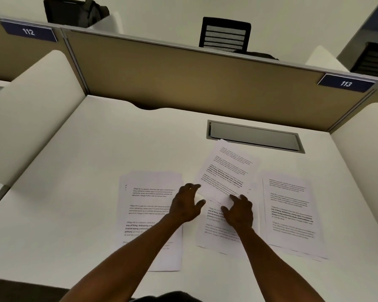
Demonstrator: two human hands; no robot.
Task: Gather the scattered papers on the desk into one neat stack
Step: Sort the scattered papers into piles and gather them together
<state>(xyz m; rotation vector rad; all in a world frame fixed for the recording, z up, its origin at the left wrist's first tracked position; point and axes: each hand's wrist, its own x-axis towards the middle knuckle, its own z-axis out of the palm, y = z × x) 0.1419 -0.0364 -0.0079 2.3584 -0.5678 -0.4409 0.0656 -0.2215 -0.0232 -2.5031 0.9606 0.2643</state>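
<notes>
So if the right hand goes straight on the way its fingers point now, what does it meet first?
Probably the tilted sheet: the right hand points away from the person, its fingertips at that sheet's near edge. Beyond it lies the metal cover.

white papers (290, 212) black print, white desk (74, 182)

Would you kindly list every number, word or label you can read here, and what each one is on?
"112": blue tag on the divider's top rail, left.
"113": blue tag on the same rail, right.
Printed sheets under both hands: paragraphs of text, too blurred to quote.
</notes>
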